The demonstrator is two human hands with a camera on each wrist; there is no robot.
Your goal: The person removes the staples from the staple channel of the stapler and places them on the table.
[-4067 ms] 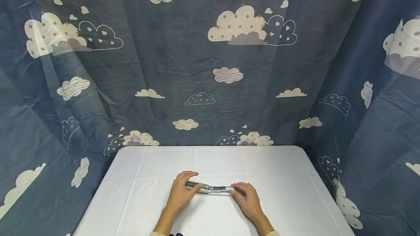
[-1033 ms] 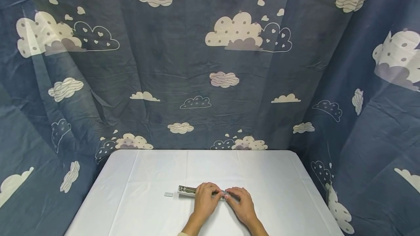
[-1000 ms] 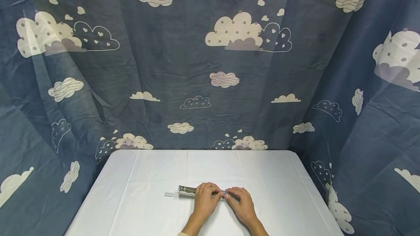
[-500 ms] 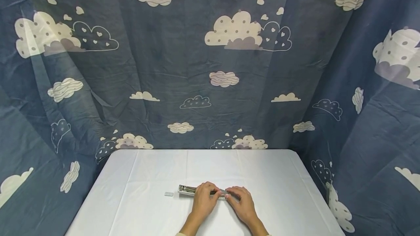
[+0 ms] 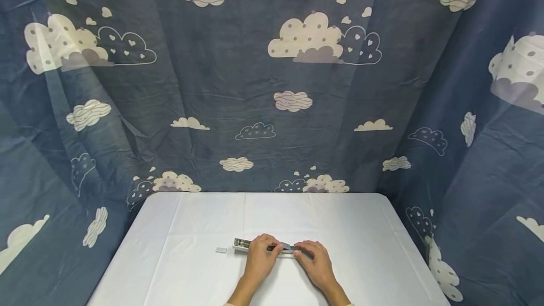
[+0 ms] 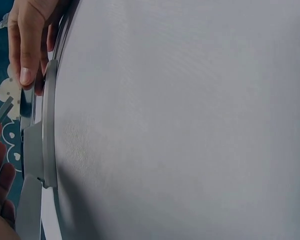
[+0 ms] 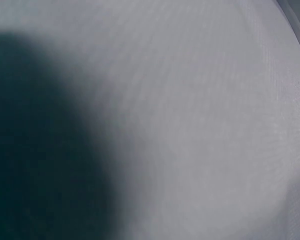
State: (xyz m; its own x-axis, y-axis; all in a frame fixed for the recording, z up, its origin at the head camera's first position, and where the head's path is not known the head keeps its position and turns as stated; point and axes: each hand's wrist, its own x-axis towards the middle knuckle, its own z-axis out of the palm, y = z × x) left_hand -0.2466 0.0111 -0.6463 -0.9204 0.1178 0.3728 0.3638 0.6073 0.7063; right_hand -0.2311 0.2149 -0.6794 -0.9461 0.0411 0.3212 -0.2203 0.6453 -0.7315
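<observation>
An opened stapler (image 5: 241, 244) lies across the white table, its left part showing the metal inside. My left hand (image 5: 260, 256) is over its middle. Between thumb and fingers it pinches a short grey strip of staples (image 6: 5, 109), held beside the stapler in the left wrist view. My right hand (image 5: 316, 261) grips the stapler's right end with thumb and fingertips, its fingers pointing down onto the metal rail (image 6: 27, 105) in the left wrist view. Another small grey strip (image 5: 221, 250), like a row of staples, lies left of the stapler.
The table (image 5: 191, 221) has a white cover with fold lines. Dark blue cloud-print curtains (image 5: 238, 79) hang behind it and on both sides. In the right wrist view, white cover (image 7: 190, 125) and a dark blurred shape (image 7: 35, 150) fill most of the picture.
Since the oldest frame, my left hand has moved from the stapler's left end to its middle, and a small grey strip has appeared on the table. Lately the hand has shifted slightly left.
</observation>
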